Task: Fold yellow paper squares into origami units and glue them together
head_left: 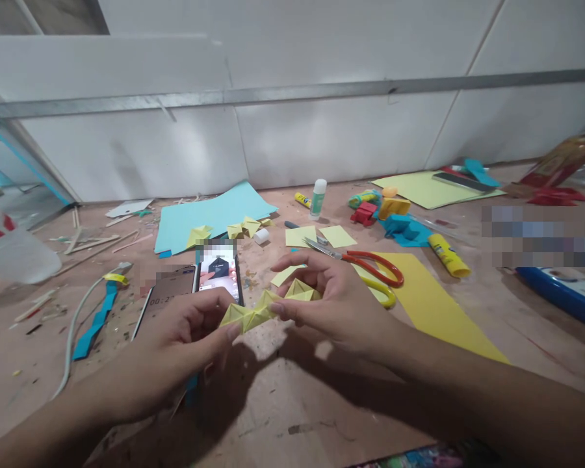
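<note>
A strip of folded yellow paper [257, 313], creased into several pointed facets, is stretched between my two hands above the table. My left hand [195, 331] pinches its left end between thumb and fingers. Toward the other end, my right hand [329, 296] grips it with thumb and curled fingers, and one folded section shows beyond the thumb. Behind my left hand lies a lit phone [219, 270], with a second, darker phone [170, 292] beside it. Scissors [370, 260] with red and yellow handles lie just past my right hand.
Farther back are blue paper sheets [199, 218], folded yellow pieces [246, 227], a glue stick [318, 200] and yellow paper squares [338, 236]. Red, orange and blue folded pieces [404, 227] sit right, near a yellow tube [448, 255]. A white cable [73, 331] runs along the left.
</note>
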`<action>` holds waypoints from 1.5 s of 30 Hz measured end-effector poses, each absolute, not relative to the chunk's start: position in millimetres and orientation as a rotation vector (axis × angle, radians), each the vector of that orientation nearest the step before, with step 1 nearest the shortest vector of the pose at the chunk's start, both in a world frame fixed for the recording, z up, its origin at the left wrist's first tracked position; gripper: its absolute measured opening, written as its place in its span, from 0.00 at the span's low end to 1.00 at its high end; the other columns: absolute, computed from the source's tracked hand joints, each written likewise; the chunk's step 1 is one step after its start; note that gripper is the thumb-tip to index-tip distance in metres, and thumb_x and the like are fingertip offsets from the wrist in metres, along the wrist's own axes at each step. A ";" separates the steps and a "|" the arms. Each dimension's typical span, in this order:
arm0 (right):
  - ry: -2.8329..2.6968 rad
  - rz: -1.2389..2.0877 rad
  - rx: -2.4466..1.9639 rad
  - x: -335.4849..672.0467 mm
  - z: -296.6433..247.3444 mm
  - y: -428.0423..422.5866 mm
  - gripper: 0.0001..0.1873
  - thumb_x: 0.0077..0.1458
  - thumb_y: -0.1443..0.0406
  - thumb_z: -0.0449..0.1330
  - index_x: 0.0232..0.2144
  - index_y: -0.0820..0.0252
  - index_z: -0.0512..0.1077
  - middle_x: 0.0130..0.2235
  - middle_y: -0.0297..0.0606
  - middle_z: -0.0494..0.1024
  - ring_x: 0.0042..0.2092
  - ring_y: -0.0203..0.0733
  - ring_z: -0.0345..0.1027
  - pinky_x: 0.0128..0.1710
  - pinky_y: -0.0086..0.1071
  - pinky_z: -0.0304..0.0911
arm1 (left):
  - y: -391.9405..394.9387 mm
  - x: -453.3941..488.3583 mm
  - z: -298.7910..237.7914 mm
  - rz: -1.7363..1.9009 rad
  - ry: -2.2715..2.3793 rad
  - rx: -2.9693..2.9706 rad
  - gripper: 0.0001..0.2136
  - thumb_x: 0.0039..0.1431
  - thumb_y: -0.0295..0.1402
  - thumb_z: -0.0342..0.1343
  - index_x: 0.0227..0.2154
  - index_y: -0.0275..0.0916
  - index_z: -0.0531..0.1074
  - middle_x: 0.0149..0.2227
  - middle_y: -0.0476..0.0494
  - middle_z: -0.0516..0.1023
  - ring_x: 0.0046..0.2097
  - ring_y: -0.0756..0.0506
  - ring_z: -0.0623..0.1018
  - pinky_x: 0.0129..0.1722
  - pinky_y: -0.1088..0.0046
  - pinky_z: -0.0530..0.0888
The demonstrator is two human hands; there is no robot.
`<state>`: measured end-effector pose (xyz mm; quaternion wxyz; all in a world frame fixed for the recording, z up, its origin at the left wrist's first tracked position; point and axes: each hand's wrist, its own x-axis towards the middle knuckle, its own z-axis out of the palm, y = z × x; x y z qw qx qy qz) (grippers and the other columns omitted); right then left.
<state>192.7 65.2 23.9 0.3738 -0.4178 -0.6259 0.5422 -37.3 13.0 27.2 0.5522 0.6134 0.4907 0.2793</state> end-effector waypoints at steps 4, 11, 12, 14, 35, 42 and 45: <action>-1.603 1.426 -1.094 192.5 18.8 66.8 0.21 0.48 0.64 0.71 0.45 0.52 0.73 0.32 0.31 0.79 0.27 0.39 0.74 0.26 0.31 0.68 | 10.6 -35.7 30.6 0.589 1.276 1.725 0.17 0.70 0.49 0.48 0.31 0.43 0.68 0.31 0.51 0.70 0.33 0.47 0.69 0.32 0.73 0.68; -1.587 1.425 -1.225 192.6 26.7 63.1 0.21 0.46 0.64 0.72 0.44 0.54 0.74 0.25 0.28 0.75 0.22 0.36 0.69 0.20 0.26 0.62 | 6.6 -29.7 29.1 0.536 1.374 1.881 0.18 0.71 0.51 0.43 0.34 0.46 0.69 0.33 0.49 0.77 0.37 0.43 0.76 0.38 0.71 0.73; -1.586 1.425 -1.239 192.5 27.8 62.8 0.21 0.46 0.64 0.72 0.44 0.54 0.74 0.25 0.28 0.75 0.21 0.35 0.68 0.18 0.25 0.60 | 6.7 -29.3 29.5 0.553 1.366 1.879 0.18 0.71 0.51 0.43 0.34 0.46 0.70 0.34 0.49 0.78 0.38 0.43 0.77 0.39 0.71 0.73; -1.575 1.444 -1.247 192.0 28.7 62.7 0.22 0.46 0.64 0.72 0.44 0.54 0.74 0.25 0.28 0.75 0.22 0.34 0.68 0.19 0.25 0.60 | 7.0 -28.6 31.0 0.578 1.324 1.866 0.18 0.71 0.51 0.44 0.35 0.47 0.72 0.37 0.49 0.80 0.40 0.43 0.78 0.41 0.72 0.74; -1.502 1.499 -0.837 202.7 29.4 74.3 0.17 0.40 0.67 0.78 0.33 0.59 0.78 0.33 0.32 0.81 0.35 0.35 0.76 0.37 0.29 0.72 | 8.0 -31.2 22.6 0.831 1.538 2.022 0.18 0.69 0.46 0.50 0.27 0.42 0.73 0.25 0.49 0.76 0.27 0.46 0.73 0.27 0.73 0.68; -1.629 1.345 -0.870 205.5 26.3 75.4 0.13 0.41 0.66 0.78 0.27 0.60 0.79 0.29 0.33 0.80 0.32 0.37 0.74 0.33 0.30 0.70 | 7.3 -33.4 17.1 1.006 1.482 2.353 0.09 0.67 0.32 0.52 0.36 0.44 0.78 0.31 0.48 0.83 0.29 0.46 0.78 0.32 0.73 0.71; -1.690 1.317 -0.888 205.1 27.3 73.5 0.13 0.42 0.62 0.78 0.30 0.59 0.81 0.32 0.35 0.82 0.34 0.40 0.75 0.35 0.32 0.71 | 7.8 -35.6 15.8 0.990 1.439 2.373 0.09 0.66 0.31 0.52 0.37 0.44 0.78 0.33 0.47 0.84 0.31 0.45 0.80 0.32 0.72 0.71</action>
